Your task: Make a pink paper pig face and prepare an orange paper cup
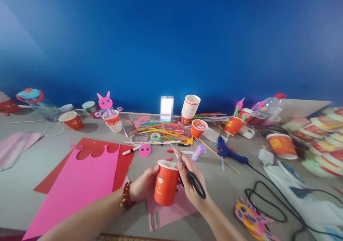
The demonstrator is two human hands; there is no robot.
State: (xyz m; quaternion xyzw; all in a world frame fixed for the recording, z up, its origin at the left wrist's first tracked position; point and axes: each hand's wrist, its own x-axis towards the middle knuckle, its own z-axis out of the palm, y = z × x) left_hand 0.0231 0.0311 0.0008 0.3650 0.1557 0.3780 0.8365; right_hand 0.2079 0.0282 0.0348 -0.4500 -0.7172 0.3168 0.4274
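Note:
An orange-red paper cup (165, 189) with a small printed figure is held upright in front of me. My left hand (146, 184) wraps round its left side, thumb near the rim. In my right hand (194, 184) is a pair of black-handled scissors (197, 185), blades pointing up and away past the rim. The fingers of that hand also touch the cup's right side. Below the cup lies a light pink sheet (175, 214) with narrow oval cut-outs. A pink round face cut-out (145, 150) lies just beyond the cup.
Bright pink paper (88, 176) over red paper lies left. Colourful pipe cleaners (163, 128) are heaped behind. A blue glue gun (230, 151) with a looping cord sits right, beside a purple glue stick (198, 152). Stacked cups (190, 106) and a pink animal cup craft (111, 118) stand at the back.

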